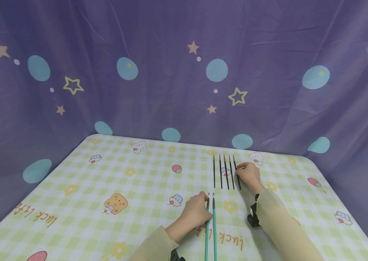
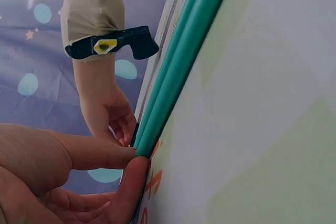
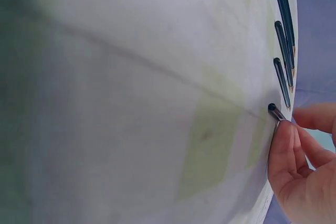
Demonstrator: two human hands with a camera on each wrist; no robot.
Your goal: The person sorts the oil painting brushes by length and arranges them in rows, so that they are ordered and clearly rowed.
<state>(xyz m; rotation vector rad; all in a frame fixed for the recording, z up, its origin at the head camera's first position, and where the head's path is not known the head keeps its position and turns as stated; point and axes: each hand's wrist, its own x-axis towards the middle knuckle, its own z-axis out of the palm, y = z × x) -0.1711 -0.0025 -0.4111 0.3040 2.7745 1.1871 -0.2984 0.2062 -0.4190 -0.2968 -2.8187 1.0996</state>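
Observation:
Two teal-handled paintbrushes point(image 1: 214, 228) lie side by side near the front of the table. My left hand point(image 1: 195, 211) pinches the left teal paintbrush point(image 1: 207, 235) between thumb and finger, close below its dark ferrule. In the left wrist view the teal handles point(image 2: 176, 66) run up from the fingertips. Farther back, several thin black paintbrushes point(image 1: 221, 175) form a row with their bristles pointing away. At the right end of that row, my right hand point(image 1: 250, 175) pinches the last black paintbrush point(image 1: 238, 182). The right wrist view shows its handle end point(image 3: 272, 107) poking out by the fingers.
A green-and-white checked tablecloth point(image 1: 151, 181) with cartoon prints covers the table. Behind it hangs a purple curtain point(image 1: 158, 101) with stars and blue dots. Each wrist wears a dark strap, such as the right strap point(image 1: 254, 214).

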